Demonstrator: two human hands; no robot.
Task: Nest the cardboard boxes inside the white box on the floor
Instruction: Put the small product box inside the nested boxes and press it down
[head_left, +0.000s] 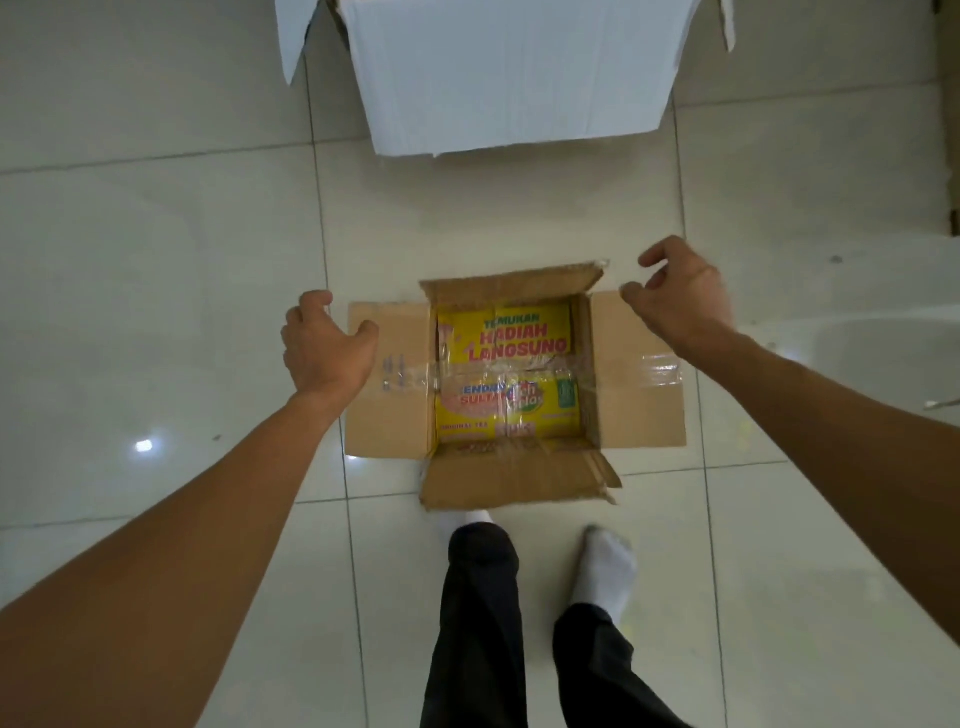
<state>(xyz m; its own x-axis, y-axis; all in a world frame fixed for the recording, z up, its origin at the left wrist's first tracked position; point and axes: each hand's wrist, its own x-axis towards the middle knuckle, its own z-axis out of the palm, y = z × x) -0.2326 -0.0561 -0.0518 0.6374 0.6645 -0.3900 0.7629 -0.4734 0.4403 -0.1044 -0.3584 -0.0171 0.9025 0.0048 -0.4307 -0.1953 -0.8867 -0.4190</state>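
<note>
A brown cardboard box (387, 415) stands on the tiled floor in front of my feet, all its flaps spread open. Inside it lies a yellow printed box (506, 338) with red and green lettering, under a strip of clear tape. The big white box (511, 78) stands farther away at the top of the view, flaps up. My left hand (324, 345) is over the far corner of the brown box's left flap, thumb above the flap, fingers curled past its edge; whether it touches is unclear. My right hand (680, 291) hovers at the right flap's far corner, fingers apart, holding nothing.
Glossy pale floor tiles (156, 312) surround the boxes. My legs in dark trousers (483, 623) and white socks (605, 566) stand just behind the brown box's near flap. A brown edge (953, 156) shows at the far right.
</note>
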